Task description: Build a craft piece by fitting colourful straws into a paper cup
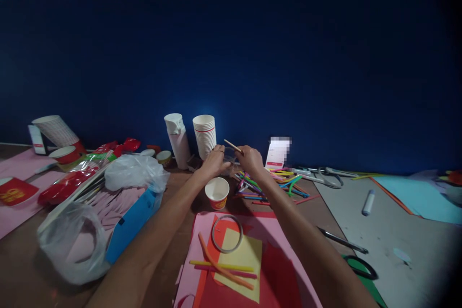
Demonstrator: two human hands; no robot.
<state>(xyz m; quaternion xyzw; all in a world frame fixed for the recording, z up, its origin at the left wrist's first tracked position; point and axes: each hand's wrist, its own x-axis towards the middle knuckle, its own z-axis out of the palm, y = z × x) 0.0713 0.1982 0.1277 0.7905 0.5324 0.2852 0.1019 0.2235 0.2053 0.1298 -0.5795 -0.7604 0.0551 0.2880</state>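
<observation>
My left hand and my right hand meet in front of a stack of white paper cups. A thin wooden stick pokes up from the fingers of my right hand. My left hand grips a small clear plastic object, probably a cup, though its shape is hard to tell. A paper cup with red print stands just below my left hand, not touching it. A heap of coloured straws lies under my right hand.
A pink sheet under my forearms carries a metal ring, yellow paper and straws. White plastic bags and red packets lie left; scissors and a glue stick lie right. A white bottle stands against the blue wall.
</observation>
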